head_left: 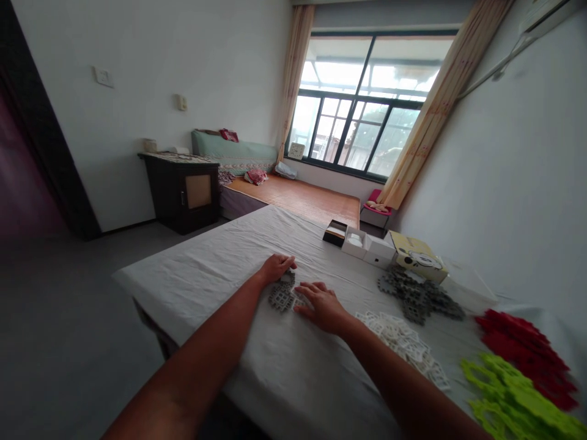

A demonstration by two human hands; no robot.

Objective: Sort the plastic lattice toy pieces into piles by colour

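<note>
My left hand (277, 267) is closed, fingers curled at the far edge of several joined grey plastic interlocking pieces (279, 298) lying on the cloth. Its fingertips are partly hidden. Close by on the right, my right hand (324, 307) has its thumb and index finger around a small white lattice piece (298, 301), which sits against the grey ones. I cannot tell whether the white piece is joined to them. Right of my right forearm spreads a pile of similar white pieces (398, 336).
A grey cloth covers the table (197, 269). Dark grey pieces (419, 296), red pieces (527, 351) and lime green pieces (518, 397) lie in heaps at right. Small open boxes (354, 241) and a yellow box (418, 253) stand along the far right edge.
</note>
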